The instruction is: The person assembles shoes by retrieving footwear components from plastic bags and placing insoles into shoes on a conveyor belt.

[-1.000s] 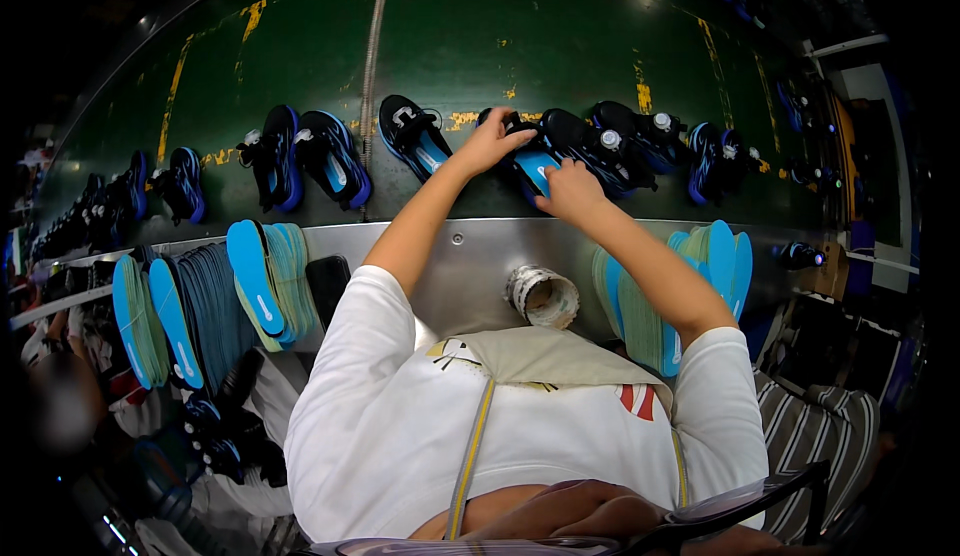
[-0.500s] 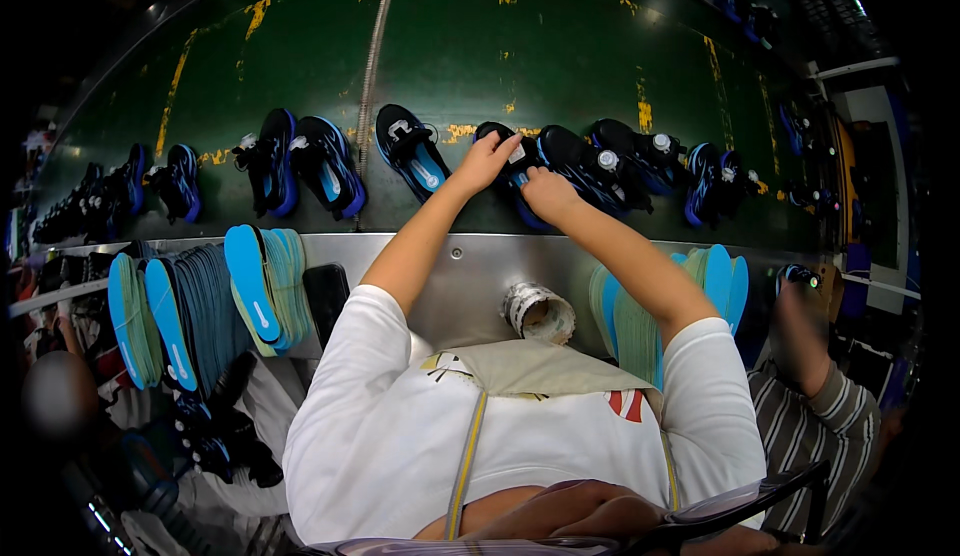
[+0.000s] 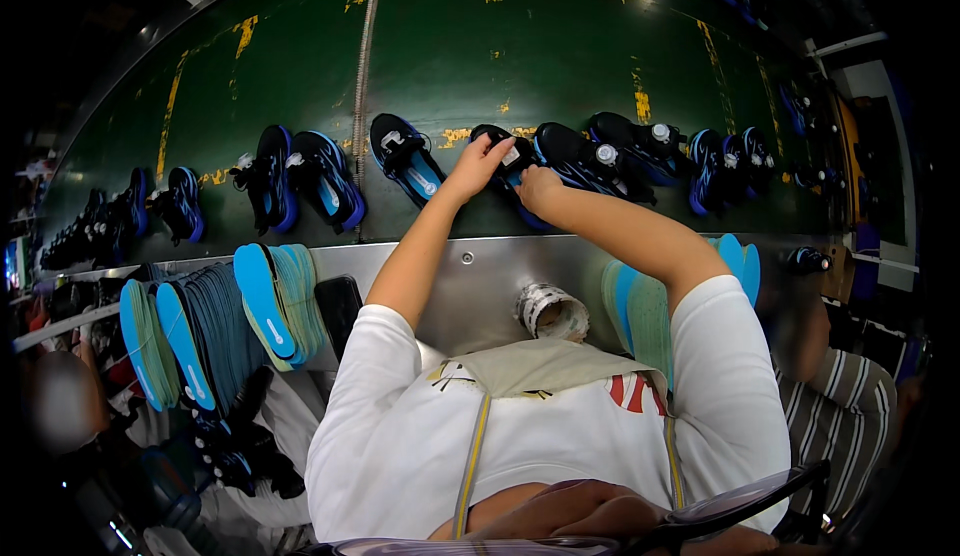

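A black shoe with blue trim (image 3: 512, 151) lies on the green belt in front of me, toe pointing away. My left hand (image 3: 478, 164) grips its upper from the left, thumb by a pale label on the tongue. At the opening's right side is my right hand (image 3: 541, 192), its fingers curled closed against the shoe and partly hidden. Whether they also hold an insole inside cannot be seen. Left of my hands stands another shoe (image 3: 410, 161) with a blue insole showing; to the right, a black shoe (image 3: 575, 156) carries a white round piece.
More shoes (image 3: 328, 181) line the green belt (image 3: 480, 66) on both sides. Blue and green insole stacks (image 3: 205, 326) hang along the metal edge (image 3: 440, 261), with a dark phone-like slab (image 3: 340, 308) and a tape-wrapped cup (image 3: 552, 313). A person in striped clothing (image 3: 845, 416) is at right.
My right forearm has swung outward and my right hand has turned slightly at the shoe's opening. My left hand keeps its grip. The whole view has shifted a little.
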Action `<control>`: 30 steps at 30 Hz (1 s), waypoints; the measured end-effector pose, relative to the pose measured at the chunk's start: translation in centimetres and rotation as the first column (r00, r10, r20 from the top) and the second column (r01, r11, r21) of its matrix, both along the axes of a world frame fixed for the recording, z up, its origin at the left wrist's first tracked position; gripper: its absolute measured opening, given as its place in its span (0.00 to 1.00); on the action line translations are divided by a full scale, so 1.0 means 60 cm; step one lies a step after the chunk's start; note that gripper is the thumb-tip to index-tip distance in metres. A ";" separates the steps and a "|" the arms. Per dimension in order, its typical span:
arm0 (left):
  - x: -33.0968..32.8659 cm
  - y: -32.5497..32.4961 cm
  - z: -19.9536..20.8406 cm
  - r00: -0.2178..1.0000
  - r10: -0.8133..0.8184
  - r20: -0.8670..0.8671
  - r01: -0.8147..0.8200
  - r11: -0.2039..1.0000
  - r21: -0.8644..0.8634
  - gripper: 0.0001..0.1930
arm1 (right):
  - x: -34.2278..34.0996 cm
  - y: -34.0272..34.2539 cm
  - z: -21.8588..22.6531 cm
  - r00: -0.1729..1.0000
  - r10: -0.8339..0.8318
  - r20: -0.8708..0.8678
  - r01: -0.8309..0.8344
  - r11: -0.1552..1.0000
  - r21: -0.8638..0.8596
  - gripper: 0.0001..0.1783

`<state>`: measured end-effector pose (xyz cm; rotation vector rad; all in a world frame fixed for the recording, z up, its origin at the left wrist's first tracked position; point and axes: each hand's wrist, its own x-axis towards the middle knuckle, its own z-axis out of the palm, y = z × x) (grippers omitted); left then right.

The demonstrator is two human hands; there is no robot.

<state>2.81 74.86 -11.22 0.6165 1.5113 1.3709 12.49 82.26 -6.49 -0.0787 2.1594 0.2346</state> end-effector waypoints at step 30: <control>-0.036 0.006 0.085 0.128 -0.306 -0.943 0.159 0.945 -0.285 0.04 | 0.348 0.039 0.268 0.112 -0.674 -0.730 0.301 0.723 -0.622 0.20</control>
